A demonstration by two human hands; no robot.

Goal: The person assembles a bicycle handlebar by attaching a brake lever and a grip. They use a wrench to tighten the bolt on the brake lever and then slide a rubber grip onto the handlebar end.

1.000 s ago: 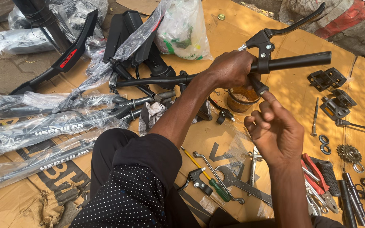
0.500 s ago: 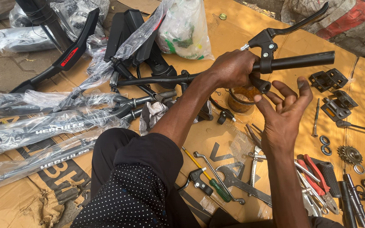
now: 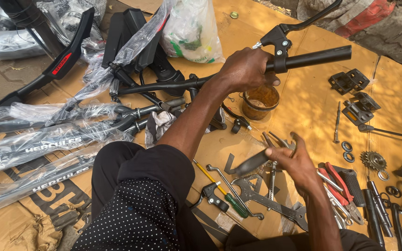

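My left hand [image 3: 245, 69] grips a black bicycle handlebar [image 3: 312, 58] held up over the cardboard, just left of the brake lever [image 3: 303, 21] clamped on the bar. My right hand [image 3: 294, 162] is low over the scattered tools, its fingers closed on one end of a dark, flat, slightly curved metal tool [image 3: 250, 163] that points left. A small round tin of brown grease [image 3: 260, 102] stands below the left hand.
Spanners [image 3: 275, 207], a yellow-and-green screwdriver [image 3: 222, 190] and red-handled pliers [image 3: 338, 179] lie on the cardboard near my right hand. Black pedals [image 3: 348, 81], a sprocket [image 3: 374, 160] and washers lie to the right. Plastic-wrapped frame tubes [image 3: 47, 139], a black mudguard [image 3: 56, 65] and a plastic bag [image 3: 191, 30] lie left and behind.
My right hand has dropped from under the brake clamp on the handlebar down to the tools and now holds the dark flat tool. The left hand keeps its grip on the bar.
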